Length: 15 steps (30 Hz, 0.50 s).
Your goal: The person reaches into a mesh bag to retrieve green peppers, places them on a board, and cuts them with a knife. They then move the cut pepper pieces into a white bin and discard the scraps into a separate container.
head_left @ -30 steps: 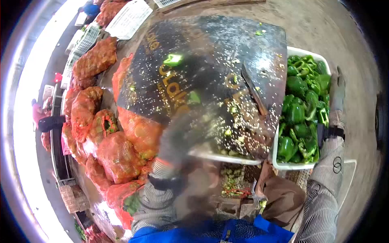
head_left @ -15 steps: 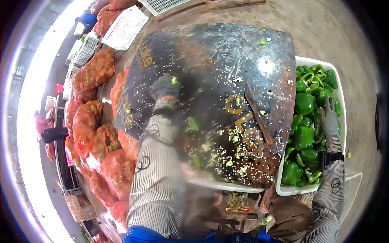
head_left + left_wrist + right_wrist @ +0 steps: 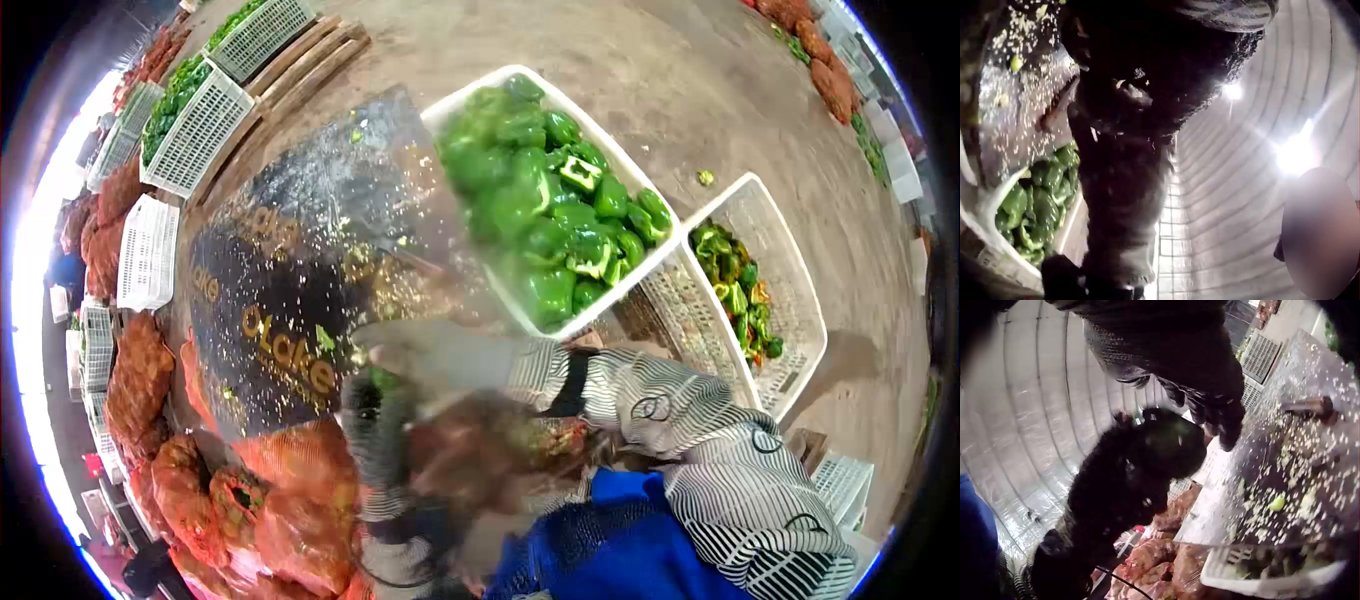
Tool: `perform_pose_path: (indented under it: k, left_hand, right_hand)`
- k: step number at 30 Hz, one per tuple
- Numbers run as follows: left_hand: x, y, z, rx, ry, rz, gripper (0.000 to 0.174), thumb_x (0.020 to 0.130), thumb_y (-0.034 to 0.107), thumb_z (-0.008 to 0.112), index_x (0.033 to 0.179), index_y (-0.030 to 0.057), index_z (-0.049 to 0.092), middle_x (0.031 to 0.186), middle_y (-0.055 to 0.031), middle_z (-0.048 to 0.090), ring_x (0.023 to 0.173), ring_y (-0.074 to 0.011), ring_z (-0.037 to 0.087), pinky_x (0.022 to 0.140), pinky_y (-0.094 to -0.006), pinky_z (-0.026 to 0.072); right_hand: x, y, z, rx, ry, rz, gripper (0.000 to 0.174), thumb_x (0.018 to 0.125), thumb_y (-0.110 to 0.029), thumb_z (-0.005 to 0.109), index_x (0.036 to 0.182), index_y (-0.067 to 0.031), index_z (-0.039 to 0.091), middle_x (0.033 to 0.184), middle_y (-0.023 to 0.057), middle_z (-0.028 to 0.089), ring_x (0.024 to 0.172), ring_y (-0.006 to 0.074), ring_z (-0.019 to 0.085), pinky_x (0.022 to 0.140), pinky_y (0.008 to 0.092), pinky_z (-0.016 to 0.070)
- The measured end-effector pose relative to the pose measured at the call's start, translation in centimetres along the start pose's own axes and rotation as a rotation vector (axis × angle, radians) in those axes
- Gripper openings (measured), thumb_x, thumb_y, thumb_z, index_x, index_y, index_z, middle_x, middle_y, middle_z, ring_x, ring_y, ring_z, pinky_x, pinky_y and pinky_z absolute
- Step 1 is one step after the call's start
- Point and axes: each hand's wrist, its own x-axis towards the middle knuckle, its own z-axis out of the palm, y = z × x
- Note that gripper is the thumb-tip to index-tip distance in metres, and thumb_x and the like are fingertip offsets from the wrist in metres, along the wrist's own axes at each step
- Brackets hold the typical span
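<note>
In front of the body my gloved left hand (image 3: 378, 430) holds a green pepper (image 3: 382, 379), mostly hidden between the hands. The right wrist view shows this pepper (image 3: 1175, 440) as a dark, shiny round shape in the left fingers. Close above it is my gloved right hand (image 3: 440, 350), blurred, its fingers (image 3: 1230, 428) extended over the pepper's side with nothing visible in them. Both hands are at the near edge of a dark board (image 3: 225, 270) strewn with pale seeds and green scraps. A knife (image 3: 1307, 407) lies on that board.
Right of the board stands a white crate (image 3: 600, 312) full of green peppers (image 3: 560, 215). Beyond it another white crate (image 3: 800, 310) holds pepper scraps (image 3: 738, 290). Red mesh sacks (image 3: 300, 520) are piled at the left. Vegetable crates (image 3: 200, 130) stand behind, beside a wooden pallet (image 3: 310, 60).
The view has turned to the right. My left hand has come back from the far left of the board, and my right hand has left the pepper crate; both now meet at a pepper.
</note>
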Motion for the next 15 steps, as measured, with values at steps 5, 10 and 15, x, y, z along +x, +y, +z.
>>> perform_pose_path:
  k: [5,10,15]
  left_hand:
    - [-8.3,4.5,6.6,0.085,0.142,0.155,0.022,0.088,0.007,0.068,0.106,0.0006,0.057,0.1,-0.0038,0.061,0.089,-0.0135,0.056,0.078,-0.0291,0.0495]
    - [-11.1,3.2,4.3,0.505,-0.03,0.17,0.017,0.092,0.012,0.062,0.102,-0.0007,0.058,0.097,-0.0063,0.062,0.086,-0.0144,0.057,0.07,-0.0313,0.0502]
    - [-9.8,3.0,4.9,-0.136,0.016,-0.122,0.022,0.092,0.01,0.059,0.112,0.0026,0.06,0.093,-0.0096,0.063,0.082,-0.0144,0.06,0.068,-0.0296,0.0509]
  right_hand:
    - [-4.8,4.4,6.1,0.596,0.151,0.148,0.03,0.095,-0.032,0.054,0.096,-0.0041,0.064,0.079,0.0129,0.064,0.074,0.0228,0.061,0.074,0.0403,0.0491]
    - [-8.9,0.5,4.7,-0.159,0.202,0.022,0.038,0.089,-0.041,0.058,0.089,-0.0042,0.065,0.076,0.0174,0.065,0.071,0.0289,0.063,0.072,0.0416,0.0495]
    - [-7.3,-1.8,2.3,-0.456,0.116,0.103,0.026,0.088,-0.028,0.06,0.106,-0.0099,0.066,0.083,0.0103,0.065,0.075,0.0265,0.063,0.071,0.0411,0.0505]
